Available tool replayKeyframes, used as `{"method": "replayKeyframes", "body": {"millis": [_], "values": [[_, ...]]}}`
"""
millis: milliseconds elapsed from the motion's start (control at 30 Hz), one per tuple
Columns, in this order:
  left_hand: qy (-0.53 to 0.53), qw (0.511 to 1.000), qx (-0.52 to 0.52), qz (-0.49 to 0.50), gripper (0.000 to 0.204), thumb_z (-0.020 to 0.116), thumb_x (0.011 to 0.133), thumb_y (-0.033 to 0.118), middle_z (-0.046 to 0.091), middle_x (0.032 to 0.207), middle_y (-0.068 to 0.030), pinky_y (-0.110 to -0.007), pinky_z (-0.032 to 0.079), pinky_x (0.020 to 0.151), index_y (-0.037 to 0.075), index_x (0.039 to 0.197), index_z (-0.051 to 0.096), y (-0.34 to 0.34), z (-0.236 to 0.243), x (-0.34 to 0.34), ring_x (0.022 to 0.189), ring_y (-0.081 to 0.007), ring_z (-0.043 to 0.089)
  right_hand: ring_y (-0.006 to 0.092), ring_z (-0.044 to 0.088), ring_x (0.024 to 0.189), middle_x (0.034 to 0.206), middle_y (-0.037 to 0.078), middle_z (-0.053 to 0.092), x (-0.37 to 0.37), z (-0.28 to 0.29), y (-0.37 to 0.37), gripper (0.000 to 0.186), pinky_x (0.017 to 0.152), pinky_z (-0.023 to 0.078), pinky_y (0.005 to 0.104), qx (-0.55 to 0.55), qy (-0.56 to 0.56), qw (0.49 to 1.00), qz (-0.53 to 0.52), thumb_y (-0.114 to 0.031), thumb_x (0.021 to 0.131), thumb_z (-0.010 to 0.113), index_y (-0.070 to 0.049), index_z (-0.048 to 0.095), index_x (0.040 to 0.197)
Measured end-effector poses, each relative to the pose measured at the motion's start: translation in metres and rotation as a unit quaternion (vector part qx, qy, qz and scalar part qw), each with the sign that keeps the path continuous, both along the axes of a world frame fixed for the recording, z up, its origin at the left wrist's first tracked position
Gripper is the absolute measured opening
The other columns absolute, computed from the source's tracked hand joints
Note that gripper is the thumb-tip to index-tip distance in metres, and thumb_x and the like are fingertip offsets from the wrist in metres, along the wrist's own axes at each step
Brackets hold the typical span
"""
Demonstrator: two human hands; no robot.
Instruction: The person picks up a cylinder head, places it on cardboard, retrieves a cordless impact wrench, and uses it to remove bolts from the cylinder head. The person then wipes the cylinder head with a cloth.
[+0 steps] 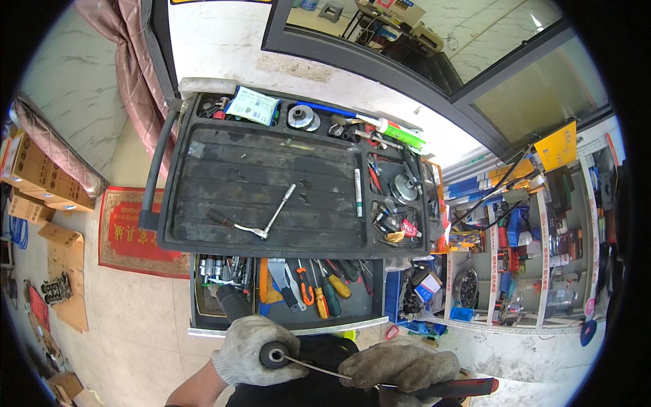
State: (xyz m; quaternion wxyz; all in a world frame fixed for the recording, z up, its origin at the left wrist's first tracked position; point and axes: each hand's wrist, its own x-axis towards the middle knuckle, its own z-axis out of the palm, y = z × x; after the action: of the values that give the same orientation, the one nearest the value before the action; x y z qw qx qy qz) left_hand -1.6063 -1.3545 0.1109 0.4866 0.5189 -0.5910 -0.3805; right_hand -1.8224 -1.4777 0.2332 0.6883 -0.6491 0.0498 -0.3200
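My gloved left hand (254, 349) is closed around a dark grey cylinder (232, 302), which slants up toward the drawer. Its near end is a round black cap (271, 355) with a hole in the middle. My gloved right hand (400, 366) grips a screwdriver-like tool with a black and red handle (461, 388). The tool's thin metal shaft (315, 367) runs left, and its tip meets the hole in the cap. How deep the tip reaches is hidden.
Ahead stands a black tool cart (224, 163) with a ratchet (258, 232) and a marker-like white tube (358, 193) on top. Its open drawer (352, 305) holds screwdrivers, pliers and sockets. Shelves (515, 271) of parts stand right; cardboard boxes (51, 169) and a red mat (135, 234) lie left.
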Motion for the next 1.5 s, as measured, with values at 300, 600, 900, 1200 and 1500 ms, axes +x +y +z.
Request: {"method": "replayKeyframes", "body": {"millis": [300,600,900,1200,1500], "values": [[0.060,0.998,0.008,0.019,0.033,0.094,0.066,0.036,0.076,0.082,0.0000,-0.036,0.055,0.068,0.018,0.082,0.073,-0.004,-0.004,0.000,0.072,-0.0240,0.072,0.0387,0.072,0.082,0.093,0.026,0.070,0.025,0.013,0.009,0.024,0.078,0.061,0.0537,-0.028,-0.014,0.993,-0.114,-0.006,0.094,0.071,-0.003,0.058,0.114],[0.062,0.998,0.014,0.023,0.034,0.094,0.067,0.035,0.077,0.083,-0.0009,-0.037,0.056,0.068,0.017,0.084,0.071,-0.002,-0.007,0.003,0.072,-0.0245,0.073,0.0401,0.073,0.088,0.099,0.028,0.069,0.027,-0.005,0.004,0.026,0.081,0.061,0.0543,-0.017,-0.064,0.993,-0.092,-0.003,0.092,0.072,-0.002,0.057,0.113],[0.050,0.997,0.044,0.027,0.031,0.092,0.067,0.032,0.077,0.082,-0.0026,-0.037,0.057,0.068,0.015,0.083,0.072,0.000,-0.006,-0.003,0.072,-0.0263,0.073,0.0376,0.073,0.079,0.091,0.024,0.070,0.025,-0.008,0.010,0.022,0.076,0.061,0.0504,-0.045,-0.059,0.989,-0.130,-0.008,0.093,0.071,-0.002,0.058,0.110],[0.093,0.993,0.066,0.042,0.026,0.089,0.070,0.029,0.076,0.081,-0.0046,-0.038,0.057,0.069,0.014,0.083,0.073,0.005,-0.011,-0.014,0.073,-0.0268,0.074,0.0386,0.073,0.087,0.096,0.025,0.070,0.015,-0.021,0.015,0.022,0.080,0.062,0.0529,-0.092,-0.041,0.992,-0.072,-0.009,0.095,0.071,-0.003,0.056,0.111],[0.010,0.995,-0.003,0.104,0.028,0.090,0.063,0.034,0.074,0.076,-0.0020,-0.037,0.057,0.069,0.017,0.079,0.075,0.011,-0.003,0.005,0.073,-0.0246,0.073,0.0358,0.074,0.077,0.090,0.022,0.071,0.016,0.003,0.038,0.024,0.073,0.064,0.0507,0.059,-0.051,0.978,-0.192,-0.020,0.099,0.070,-0.007,0.053,0.109]]}}
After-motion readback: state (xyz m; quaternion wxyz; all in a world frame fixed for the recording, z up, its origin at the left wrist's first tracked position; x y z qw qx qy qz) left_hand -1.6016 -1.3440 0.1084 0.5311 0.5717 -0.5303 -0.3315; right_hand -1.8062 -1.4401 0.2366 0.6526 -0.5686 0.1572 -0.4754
